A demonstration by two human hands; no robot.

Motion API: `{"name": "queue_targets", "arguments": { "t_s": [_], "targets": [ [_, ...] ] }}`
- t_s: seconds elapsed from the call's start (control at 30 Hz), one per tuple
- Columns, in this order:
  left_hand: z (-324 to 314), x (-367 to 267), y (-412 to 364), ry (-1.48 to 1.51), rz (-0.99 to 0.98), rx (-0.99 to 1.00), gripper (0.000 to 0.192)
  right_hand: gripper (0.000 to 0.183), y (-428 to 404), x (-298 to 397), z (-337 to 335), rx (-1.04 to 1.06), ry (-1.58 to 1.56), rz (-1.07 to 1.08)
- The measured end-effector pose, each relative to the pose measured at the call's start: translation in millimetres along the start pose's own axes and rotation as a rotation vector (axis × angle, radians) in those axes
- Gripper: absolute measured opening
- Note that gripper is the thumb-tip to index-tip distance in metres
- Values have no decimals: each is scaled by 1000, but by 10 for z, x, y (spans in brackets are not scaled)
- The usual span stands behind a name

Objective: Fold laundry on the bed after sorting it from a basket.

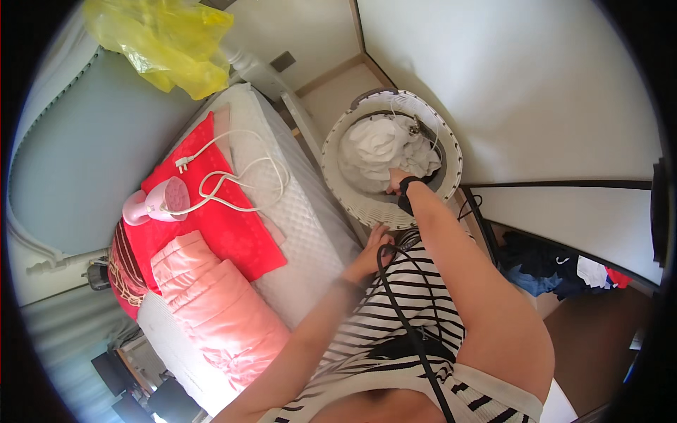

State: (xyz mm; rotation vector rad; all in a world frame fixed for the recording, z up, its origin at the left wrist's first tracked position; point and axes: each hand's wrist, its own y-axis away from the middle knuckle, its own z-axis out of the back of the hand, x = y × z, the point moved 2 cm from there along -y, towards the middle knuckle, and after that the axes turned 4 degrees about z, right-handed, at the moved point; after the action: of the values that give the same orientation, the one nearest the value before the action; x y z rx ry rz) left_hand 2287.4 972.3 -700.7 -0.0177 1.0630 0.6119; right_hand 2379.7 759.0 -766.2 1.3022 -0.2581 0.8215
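A white woven basket [334,182] with dark trim stands on the floor in front of me. Inside it lies a heap of crumpled white cloth [378,140], with a thin white cord and a small dark patterned piece near its far right side. My right hand [399,181], with a black band at the wrist, reaches over the near rim, its fingers down at the cloth; whether they grip it is hidden. Just outside the near rim is my left hand [378,247], fingers somewhat apart, fingertips close to or touching the basket.
Left is a bed with a quilted white mattress [301,222]. On it lie a red cloth [254,248], a pink hair dryer [158,203] with its white cord, and a folded pink quilt [222,306]. A yellow plastic bag [174,47] hangs upper left. Clothes [545,269] lie behind the right panel.
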Motion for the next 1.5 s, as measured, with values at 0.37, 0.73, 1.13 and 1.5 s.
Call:
{"name": "queue_targets", "arguments": {
  "t_s": [0.37, 0.73, 1.13, 1.5],
  "targets": [
    [-303, 231, -39, 64, -140, 169, 36, 90, -898, 272, 326, -320, 542, 259],
    [-836, 36, -514, 355, -180, 379, 54, 53, -433, -1600, 641, 176, 19, 40],
    [-306, -117, 434, 255, 69, 355, 55, 64, 3467, 2859, -719, 428, -77, 1246],
    [-209, 258, 288, 86, -233, 186, 53, 44, 394, 708, 137, -266, 90, 461]
  ]
}}
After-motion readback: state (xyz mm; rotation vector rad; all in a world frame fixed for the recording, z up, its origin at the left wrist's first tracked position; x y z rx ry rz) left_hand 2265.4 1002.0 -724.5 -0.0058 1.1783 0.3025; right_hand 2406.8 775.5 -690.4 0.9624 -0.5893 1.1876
